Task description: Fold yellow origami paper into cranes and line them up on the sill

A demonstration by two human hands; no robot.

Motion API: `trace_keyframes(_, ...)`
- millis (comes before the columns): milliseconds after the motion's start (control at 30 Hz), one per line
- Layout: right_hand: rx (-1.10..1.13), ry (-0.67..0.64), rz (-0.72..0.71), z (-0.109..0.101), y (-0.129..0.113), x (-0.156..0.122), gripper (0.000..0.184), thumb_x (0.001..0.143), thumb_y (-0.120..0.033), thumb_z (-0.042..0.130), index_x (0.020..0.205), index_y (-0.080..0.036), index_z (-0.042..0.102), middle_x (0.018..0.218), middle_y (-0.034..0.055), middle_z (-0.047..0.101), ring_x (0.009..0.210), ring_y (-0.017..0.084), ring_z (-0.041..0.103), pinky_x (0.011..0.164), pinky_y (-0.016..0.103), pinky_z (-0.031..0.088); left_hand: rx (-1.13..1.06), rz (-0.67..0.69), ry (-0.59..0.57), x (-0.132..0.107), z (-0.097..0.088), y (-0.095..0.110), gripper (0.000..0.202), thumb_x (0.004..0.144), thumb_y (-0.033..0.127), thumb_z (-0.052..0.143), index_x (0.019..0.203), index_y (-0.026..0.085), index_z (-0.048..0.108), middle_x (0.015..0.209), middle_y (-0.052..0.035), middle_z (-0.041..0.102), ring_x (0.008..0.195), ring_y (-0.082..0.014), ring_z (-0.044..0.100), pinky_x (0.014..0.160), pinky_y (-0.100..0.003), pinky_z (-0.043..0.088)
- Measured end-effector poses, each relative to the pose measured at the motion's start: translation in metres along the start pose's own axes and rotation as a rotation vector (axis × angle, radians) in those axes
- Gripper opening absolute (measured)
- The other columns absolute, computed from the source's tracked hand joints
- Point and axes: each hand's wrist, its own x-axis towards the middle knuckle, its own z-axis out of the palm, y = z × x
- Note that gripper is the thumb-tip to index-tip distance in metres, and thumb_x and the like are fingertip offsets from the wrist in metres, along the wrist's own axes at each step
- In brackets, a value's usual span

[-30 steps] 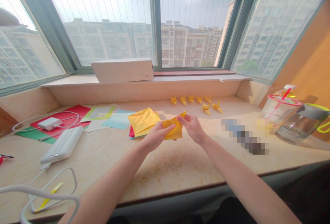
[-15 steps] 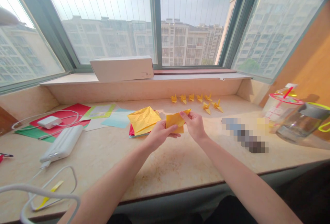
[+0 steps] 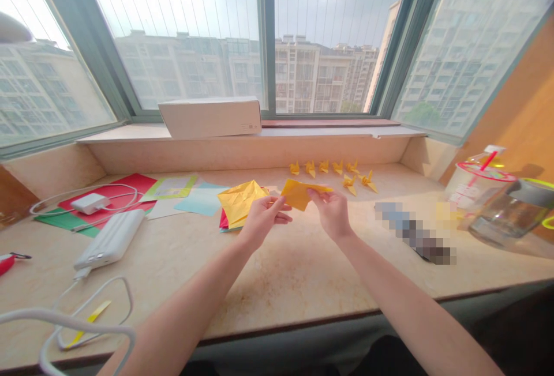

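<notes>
A folded piece of yellow origami paper (image 3: 298, 194) is held up over the counter between my hands. My right hand (image 3: 331, 211) pinches its right side between thumb and fingers. At the paper's lower left edge, my left hand (image 3: 265, 217) grips with thumb and forefinger, the other fingers curled loosely below. Just left of that hand lies a pile of creased yellow paper sheets (image 3: 240, 203), with red paper (image 3: 224, 221) showing underneath. Several folded yellow paper cranes (image 3: 324, 166) stand farther back, near the wall below the window.
On the left are a white power bank (image 3: 110, 239), a white charger (image 3: 90, 203) with cables, and coloured sheets (image 3: 203, 198). A cup with a red straw (image 3: 478, 185) and a glass bottle (image 3: 497, 220) stand right, near a blurred object (image 3: 415, 232). A white box (image 3: 210, 119) sits on the sill.
The paper has turned and risen slightly, showing more of its face. My left hand has slid from its front to its left edge; my right hand keeps hold.
</notes>
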Motion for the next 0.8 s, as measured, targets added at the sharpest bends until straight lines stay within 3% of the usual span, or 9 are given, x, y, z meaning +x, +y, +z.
trace_keyframes(100,-0.179,0.036,-0.284,-0.004,-0.003,-0.006,0.016,0.087,-0.035,0.064,0.095,-0.024,0.072,0.102,0.0071,0.074,0.098,0.025,0.066,0.090,0.042,0.048,-0.045,-0.102,0.022,0.001,-0.001,0.000,0.047,0.083,0.056,0.062,0.089,0.009,0.063,0.086,-0.0161,0.074,0.064,-0.0194,0.071,0.065,-0.031,0.058)
trace_keyframes(233,-0.331,-0.250,-0.529,-0.004,0.000,-0.010,0.015,0.089,-0.024,0.061,0.097,-0.029,0.073,0.117,0.0061,0.070,0.109,0.024,0.062,0.096,0.044,0.045,-0.275,-0.048,-0.072,0.000,0.001,0.003,0.050,0.086,0.060,0.055,0.092,0.011,0.064,0.091,-0.0146,0.074,0.079,-0.0212,0.072,0.076,-0.033,0.057)
trace_keyframes(367,-0.428,-0.435,-0.597,0.001,0.004,-0.011,0.029,0.086,-0.020,0.062,0.112,-0.030,0.070,0.131,0.0062,0.062,0.122,0.024,0.054,0.102,0.045,0.041,-0.334,0.099,-0.106,-0.002,0.001,0.005,0.052,0.083,0.063,0.057,0.100,0.014,0.065,0.095,-0.0109,0.074,0.091,-0.0219,0.070,0.079,-0.032,0.054)
trace_keyframes(500,-0.471,-0.560,-0.571,0.000,0.001,-0.013,0.038,0.087,-0.024,0.061,0.125,-0.029,0.063,0.138,0.0080,0.056,0.127,0.026,0.050,0.105,0.047,0.037,-0.203,0.121,-0.095,-0.003,-0.001,0.002,0.041,0.078,0.046,0.071,0.103,0.013,0.067,0.097,-0.0095,0.073,0.090,-0.0202,0.068,0.075,-0.027,0.050)
trace_keyframes(600,-0.444,-0.521,-0.522,0.001,-0.001,-0.013,0.032,0.091,-0.029,0.059,0.122,-0.029,0.065,0.127,0.0076,0.063,0.121,0.025,0.054,0.103,0.047,0.039,-0.090,0.108,-0.047,-0.001,-0.002,-0.002,0.036,0.075,0.039,0.075,0.098,0.012,0.068,0.089,-0.0072,0.072,0.079,-0.0176,0.066,0.069,-0.025,0.048)
trace_keyframes(800,-0.399,-0.233,-0.407,0.002,0.004,-0.009,0.037,0.089,-0.029,0.061,0.126,-0.027,0.061,0.123,0.0095,0.060,0.116,0.026,0.054,0.102,0.044,0.043,0.000,0.070,-0.112,0.001,-0.001,-0.007,0.034,0.077,0.039,0.073,0.096,0.011,0.069,0.081,-0.0071,0.072,0.071,-0.0173,0.066,0.069,-0.028,0.049)
